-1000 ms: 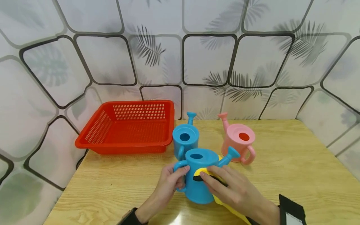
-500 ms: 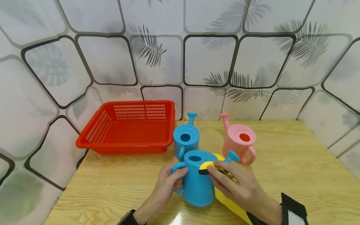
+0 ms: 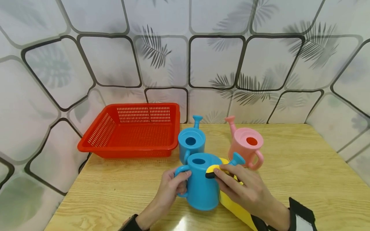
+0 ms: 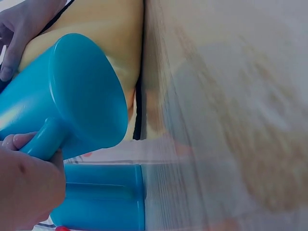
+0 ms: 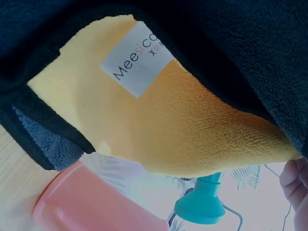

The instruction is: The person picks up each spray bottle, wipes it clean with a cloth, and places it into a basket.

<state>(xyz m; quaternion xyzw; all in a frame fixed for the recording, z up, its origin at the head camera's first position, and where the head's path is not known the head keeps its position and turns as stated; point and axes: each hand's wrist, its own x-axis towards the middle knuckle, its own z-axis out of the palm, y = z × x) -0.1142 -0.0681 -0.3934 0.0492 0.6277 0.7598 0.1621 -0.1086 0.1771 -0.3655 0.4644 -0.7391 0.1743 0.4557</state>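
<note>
My left hand (image 3: 170, 189) grips the handle of a blue watering can (image 3: 202, 192), whose spout points right. Its underside shows in the left wrist view, so the can (image 4: 86, 91) is held off the table. With bent fingers my right hand (image 3: 248, 192) holds a yellow cloth (image 3: 235, 205) with a dark edging against the can's upper side, near the spout. In the right wrist view the cloth (image 5: 192, 130) shows a dark blue-grey reverse and a white label, and the blue sprinkler head (image 5: 199, 204) peeks out below it.
Behind the held can stands a second blue watering can (image 3: 191, 144). A pink watering can (image 3: 244, 146) is to its right. At the back left sits a red plastic basket (image 3: 127, 152) on the wooden table (image 3: 115, 189). A patterned sheet (image 3: 214, 61) hangs behind.
My right hand has slid the cloth's edge up and to the right across the can's side, towards the spout. The held can has shifted slightly left. My left hand keeps its grip.
</note>
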